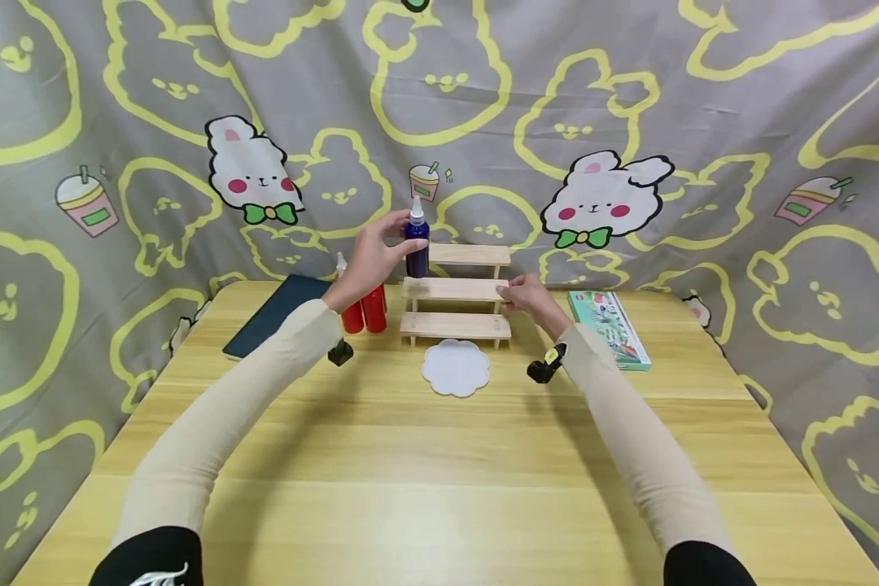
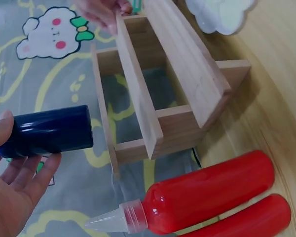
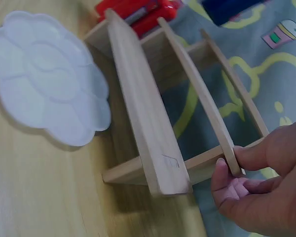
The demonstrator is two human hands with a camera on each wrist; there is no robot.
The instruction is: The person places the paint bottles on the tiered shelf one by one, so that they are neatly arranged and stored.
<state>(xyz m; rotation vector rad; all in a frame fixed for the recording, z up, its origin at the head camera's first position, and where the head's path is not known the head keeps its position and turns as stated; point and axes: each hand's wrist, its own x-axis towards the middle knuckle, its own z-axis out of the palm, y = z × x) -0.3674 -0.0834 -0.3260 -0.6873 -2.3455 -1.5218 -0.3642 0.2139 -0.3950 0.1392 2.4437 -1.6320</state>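
Note:
My left hand [image 1: 382, 251] grips a dark blue squeeze bottle [image 1: 417, 248] with a white pointed nozzle, held upright near the left end of a three-tier wooden stand [image 1: 454, 290]. In the left wrist view the bottle's base is apart from the steps. My right hand [image 1: 529, 295] pinches the right end of the middle step [image 3: 202, 94] between thumb and fingers. Beside the stand's left side stand red squeeze bottles [image 2: 212, 190] with clear pointed nozzles, partly hidden behind my left wrist in the head view.
A white flower-shaped palette [image 1: 456, 368] lies just before the stand. To the right is a green and white box [image 1: 610, 330]; to the left, a dark flat slab [image 1: 278, 316]. A patterned cloth [image 1: 454, 106] hangs behind the wooden table [image 1: 439, 480].

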